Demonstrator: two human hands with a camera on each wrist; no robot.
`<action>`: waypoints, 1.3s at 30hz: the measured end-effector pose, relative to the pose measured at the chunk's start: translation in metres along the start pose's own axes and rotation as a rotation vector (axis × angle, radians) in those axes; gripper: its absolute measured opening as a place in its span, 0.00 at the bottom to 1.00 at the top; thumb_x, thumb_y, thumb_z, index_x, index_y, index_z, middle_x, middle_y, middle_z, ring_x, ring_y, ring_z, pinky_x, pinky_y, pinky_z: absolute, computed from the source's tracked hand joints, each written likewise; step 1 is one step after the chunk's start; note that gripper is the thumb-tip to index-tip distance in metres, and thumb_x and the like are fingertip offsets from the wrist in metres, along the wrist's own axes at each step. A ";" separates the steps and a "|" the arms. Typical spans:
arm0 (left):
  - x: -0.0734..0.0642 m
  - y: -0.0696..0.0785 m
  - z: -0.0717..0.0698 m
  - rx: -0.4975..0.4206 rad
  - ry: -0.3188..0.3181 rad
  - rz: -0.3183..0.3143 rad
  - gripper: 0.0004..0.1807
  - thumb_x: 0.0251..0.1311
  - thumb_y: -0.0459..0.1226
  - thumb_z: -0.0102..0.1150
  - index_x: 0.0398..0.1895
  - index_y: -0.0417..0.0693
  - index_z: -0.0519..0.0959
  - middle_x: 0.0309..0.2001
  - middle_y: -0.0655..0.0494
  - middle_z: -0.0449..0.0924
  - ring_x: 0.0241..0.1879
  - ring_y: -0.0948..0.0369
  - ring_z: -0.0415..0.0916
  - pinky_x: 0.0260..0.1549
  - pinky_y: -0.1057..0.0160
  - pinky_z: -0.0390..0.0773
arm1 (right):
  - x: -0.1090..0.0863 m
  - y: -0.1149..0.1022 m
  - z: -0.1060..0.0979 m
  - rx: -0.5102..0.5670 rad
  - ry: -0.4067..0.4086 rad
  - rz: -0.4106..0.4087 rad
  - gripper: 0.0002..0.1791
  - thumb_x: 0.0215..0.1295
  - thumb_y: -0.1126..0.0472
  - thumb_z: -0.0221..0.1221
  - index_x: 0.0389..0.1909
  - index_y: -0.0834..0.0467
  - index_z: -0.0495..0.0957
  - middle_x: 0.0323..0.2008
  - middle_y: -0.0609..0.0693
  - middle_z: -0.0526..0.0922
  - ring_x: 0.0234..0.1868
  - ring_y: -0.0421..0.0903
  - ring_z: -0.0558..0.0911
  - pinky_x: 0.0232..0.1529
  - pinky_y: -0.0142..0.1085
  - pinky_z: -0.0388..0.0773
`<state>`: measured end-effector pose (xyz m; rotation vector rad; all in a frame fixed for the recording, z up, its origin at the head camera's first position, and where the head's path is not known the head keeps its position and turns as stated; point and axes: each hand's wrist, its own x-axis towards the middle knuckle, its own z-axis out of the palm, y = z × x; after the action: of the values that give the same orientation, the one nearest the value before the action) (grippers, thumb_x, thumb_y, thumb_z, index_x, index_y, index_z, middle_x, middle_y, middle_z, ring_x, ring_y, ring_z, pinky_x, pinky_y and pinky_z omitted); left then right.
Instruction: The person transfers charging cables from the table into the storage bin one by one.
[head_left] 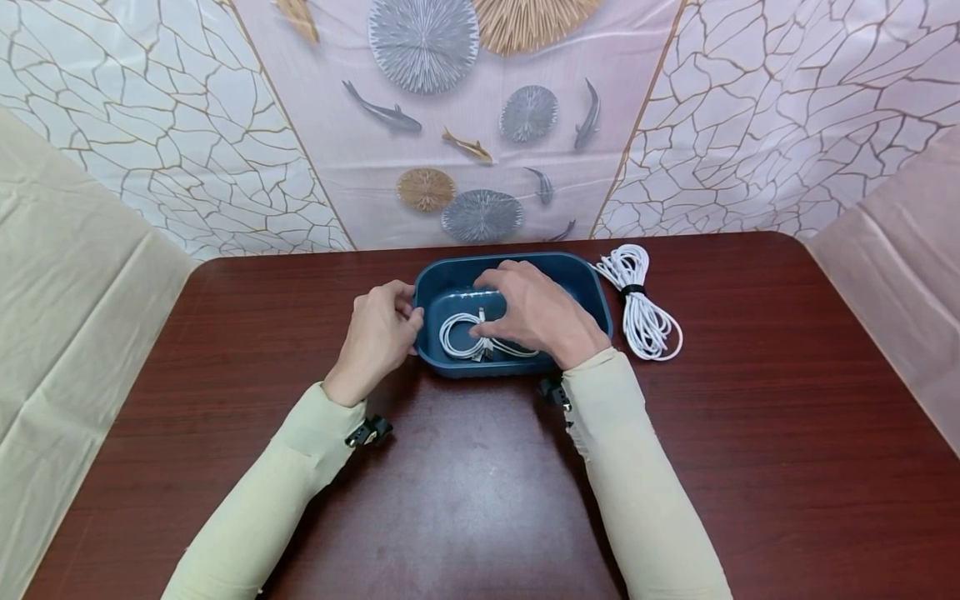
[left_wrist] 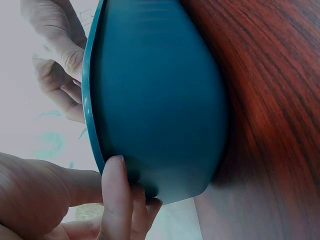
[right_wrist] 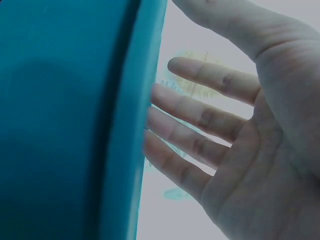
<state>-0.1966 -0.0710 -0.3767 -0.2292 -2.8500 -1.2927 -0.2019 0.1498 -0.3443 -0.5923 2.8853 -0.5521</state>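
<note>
A blue plastic tub [head_left: 465,370] stands on the table with a coiled white charging cable [head_left: 446,337] lying in it. At the tub's left end, my left hand [head_left: 378,333] pinches the rim; in the left wrist view its fingers [left_wrist: 116,192] curl against the outer wall. My right hand [head_left: 542,308] hovers over the tub, thumb and fingers spread apart around nothing, and covers part of the cable. From the right wrist side, the palm and loosely extended fingers [right_wrist: 200,117] appear beyond the tub's rim [right_wrist: 132,150].
A longer white cord bundle [head_left: 643,321], bound with a black tie, lies just right of the tub. The dark red wooden table [head_left: 787,433] ends at a patterned backdrop [head_left: 480,150] behind, with beige cloth at both sides.
</note>
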 end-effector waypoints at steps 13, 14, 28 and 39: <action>0.000 0.000 0.000 0.001 0.002 0.003 0.19 0.69 0.31 0.58 0.61 0.32 0.77 0.37 0.42 0.83 0.17 0.59 0.82 0.20 0.65 0.86 | -0.003 0.003 -0.006 0.020 0.012 0.022 0.37 0.60 0.44 0.71 0.67 0.55 0.75 0.67 0.55 0.75 0.66 0.52 0.75 0.70 0.49 0.74; 0.000 0.000 0.000 0.002 0.002 0.003 0.19 0.69 0.31 0.58 0.61 0.32 0.77 0.37 0.42 0.83 0.17 0.60 0.82 0.20 0.65 0.86 | -0.004 0.003 -0.007 0.023 0.011 0.029 0.36 0.60 0.44 0.71 0.67 0.54 0.75 0.68 0.55 0.75 0.66 0.52 0.74 0.70 0.49 0.74; 0.000 0.000 0.000 0.004 0.000 -0.004 0.19 0.69 0.31 0.58 0.61 0.32 0.77 0.37 0.43 0.83 0.18 0.59 0.82 0.20 0.65 0.86 | -0.009 0.008 -0.012 0.047 0.014 0.045 0.34 0.63 0.47 0.70 0.68 0.54 0.75 0.69 0.55 0.74 0.69 0.53 0.73 0.73 0.51 0.71; 0.000 0.001 -0.001 0.004 0.000 -0.006 0.19 0.69 0.32 0.59 0.61 0.32 0.77 0.37 0.43 0.83 0.18 0.59 0.82 0.20 0.65 0.86 | -0.012 0.018 -0.017 0.050 0.061 0.018 0.33 0.62 0.49 0.70 0.66 0.56 0.76 0.60 0.58 0.80 0.64 0.55 0.76 0.70 0.50 0.73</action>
<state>-0.1964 -0.0708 -0.3755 -0.2204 -2.8552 -1.2880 -0.2005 0.1755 -0.3340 -0.5517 2.9207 -0.6484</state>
